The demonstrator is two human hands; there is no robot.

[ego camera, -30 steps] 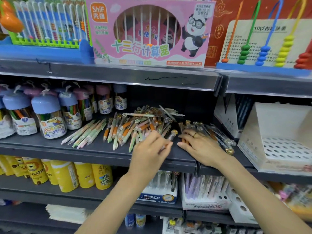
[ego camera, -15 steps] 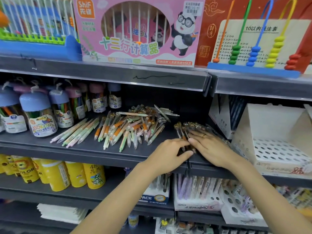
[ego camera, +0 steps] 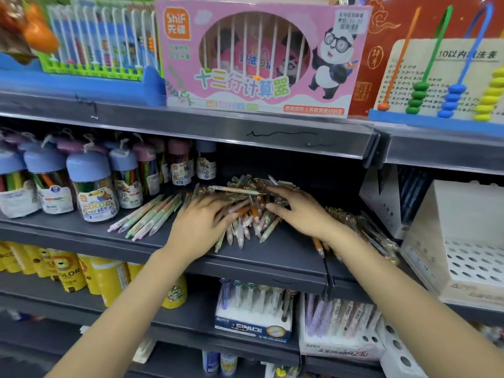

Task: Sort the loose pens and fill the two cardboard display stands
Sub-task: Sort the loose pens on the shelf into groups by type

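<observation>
1. At the centre of the frame, on the dark middle shelf (ego camera: pixel 286 249), lies the heap of loose pens (ego camera: pixel 245 211), and both my hands rest on it.
2. My left hand (ego camera: pixel 199 227) lies palm down on the left side of the heap, its grip spread flat over the pens, pinching none that I can see.
3. My right hand (ego camera: pixel 302 211) lies on the right side of the heap, fingers fanned apart and bent onto the pens; this grip is likewise spread.
4. Left of my left hand, a small row of pastel pens (ego camera: pixel 147 216) lies side by side, slanted, just apart from the heap.
5. Right of my right wrist, a second bunch of clear pens with gold ends (ego camera: pixel 368 230) runs toward the right edge of the shelf.
6. At the right edge of the frame stands a white cardboard display stand (ego camera: pixel 463 241), its holed tray showing no pens.
7. At middle left, blue-capped jars of coloured pens (ego camera: pixel 90 186) stand on the same shelf.
</observation>
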